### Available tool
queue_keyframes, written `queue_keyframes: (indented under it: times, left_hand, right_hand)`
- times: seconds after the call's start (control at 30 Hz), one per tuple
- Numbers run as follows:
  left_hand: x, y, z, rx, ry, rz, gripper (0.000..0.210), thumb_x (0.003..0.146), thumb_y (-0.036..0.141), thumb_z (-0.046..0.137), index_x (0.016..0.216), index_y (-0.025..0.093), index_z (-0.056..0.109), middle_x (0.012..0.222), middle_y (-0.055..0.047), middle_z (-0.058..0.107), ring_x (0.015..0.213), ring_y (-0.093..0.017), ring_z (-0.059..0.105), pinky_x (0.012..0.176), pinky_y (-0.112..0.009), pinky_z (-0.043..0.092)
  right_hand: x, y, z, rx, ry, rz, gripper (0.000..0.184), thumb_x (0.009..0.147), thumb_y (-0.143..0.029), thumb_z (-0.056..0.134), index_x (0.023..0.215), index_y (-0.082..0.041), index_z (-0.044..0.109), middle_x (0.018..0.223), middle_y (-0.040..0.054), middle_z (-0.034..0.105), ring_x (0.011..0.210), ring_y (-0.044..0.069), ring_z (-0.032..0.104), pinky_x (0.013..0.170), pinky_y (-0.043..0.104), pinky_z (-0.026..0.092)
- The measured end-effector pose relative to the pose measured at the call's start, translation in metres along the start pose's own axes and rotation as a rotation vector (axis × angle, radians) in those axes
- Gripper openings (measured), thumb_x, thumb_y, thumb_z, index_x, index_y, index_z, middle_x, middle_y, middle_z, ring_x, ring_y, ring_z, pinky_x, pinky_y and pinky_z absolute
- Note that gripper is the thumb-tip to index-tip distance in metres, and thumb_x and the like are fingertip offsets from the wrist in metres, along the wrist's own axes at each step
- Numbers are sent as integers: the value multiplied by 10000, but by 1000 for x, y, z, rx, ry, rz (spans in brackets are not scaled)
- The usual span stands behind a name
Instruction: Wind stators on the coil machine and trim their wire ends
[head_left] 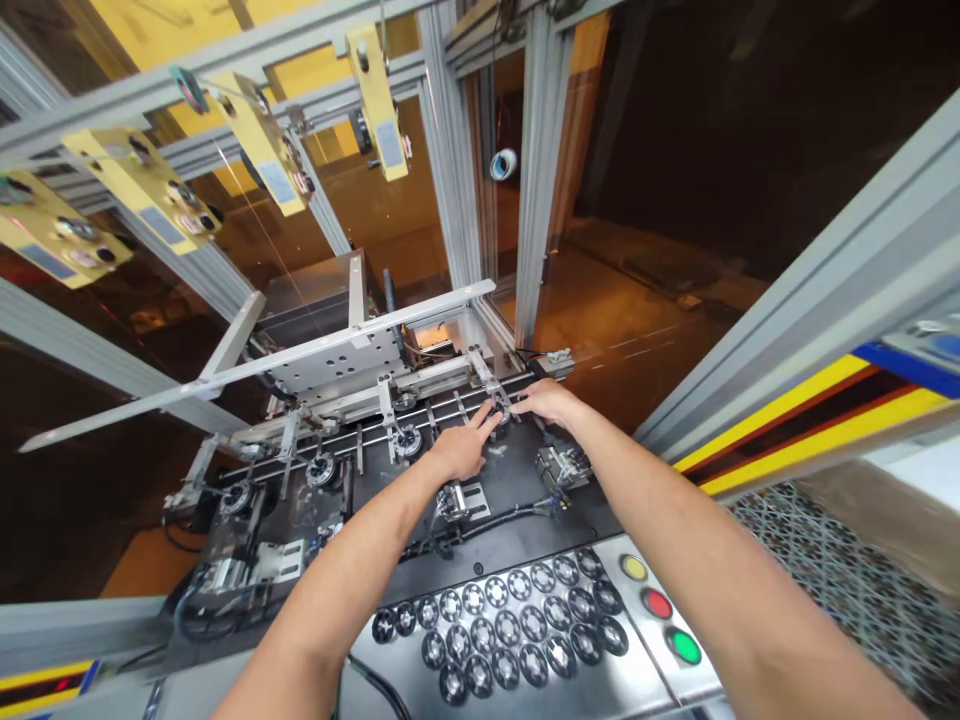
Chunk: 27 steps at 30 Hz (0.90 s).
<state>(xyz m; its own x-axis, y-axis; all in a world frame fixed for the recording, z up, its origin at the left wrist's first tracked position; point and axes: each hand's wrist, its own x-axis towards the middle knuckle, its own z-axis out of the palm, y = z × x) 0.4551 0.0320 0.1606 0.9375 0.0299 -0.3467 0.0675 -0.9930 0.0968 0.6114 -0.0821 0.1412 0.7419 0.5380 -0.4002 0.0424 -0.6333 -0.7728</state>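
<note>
My left hand [463,450] reaches to the rightmost station of the machine bed, thumb and forefinger at the near left edge of a small round stator [499,408]. From the other side my right hand [550,402] has its fingertips at the stator's right edge, so the part sits between both hands. The fingers cover much of it. Just above it a metal arm [480,368] of the fixture points down. Similar round stators sit at the stations further left, one [407,441] nearest and another [322,469] beyond it.
Several black stators [508,628] lie in rows on the metal front ledge [600,690]. Yellow, red [657,603] and green [683,646] buttons are at its right. A long metal bar [270,361] crosses behind the stations. Yellow wire tensioners [379,105] hang above. A yellow safety strip [810,420] stands right.
</note>
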Motion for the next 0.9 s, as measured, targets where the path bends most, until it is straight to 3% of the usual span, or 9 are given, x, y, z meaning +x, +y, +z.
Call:
queue_keyframes:
  times: [0.17, 0.5, 0.67, 0.9]
  left_hand:
    - [0, 0, 1, -2, 21, 3, 935, 793, 204, 664, 1557, 333, 141, 1684, -62, 0, 1207, -296, 631, 914, -364, 553]
    - [1, -1, 2, -18, 9, 3, 912, 806, 215, 659, 1558, 308, 152, 1682, -82, 47, 1188, -305, 641, 913, -381, 556]
    - [2, -1, 2, -27, -19, 1, 922, 809, 203, 646, 1564, 306, 128, 1683, -78, -7, 1216, -305, 626, 908, -364, 554]
    - [5, -3, 5, -53, -99, -13, 1024, 775, 149, 660, 1570, 339, 43, 1663, -107, -128, 1120, -304, 686, 874, -367, 566]
  right_hand:
    - [-3, -2, -1, 8, -59, 37, 239, 957, -329, 625, 1098, -137, 629, 1030, 50, 664, 834, 158, 661, 712, 321, 588]
    - [-2, -5, -4, -65, -62, 87, 258, 957, -340, 622, 1122, -141, 625, 1066, 57, 661, 870, 171, 662, 743, 342, 588]
    - [9, -19, -10, -167, -61, 111, 270, 951, -337, 630, 1143, -147, 618, 1117, 69, 648, 934, 189, 655, 792, 375, 583]
    - [15, -19, -2, -303, -106, 108, 257, 947, -358, 636, 1079, -136, 640, 1020, 47, 671, 851, 171, 666, 745, 348, 587]
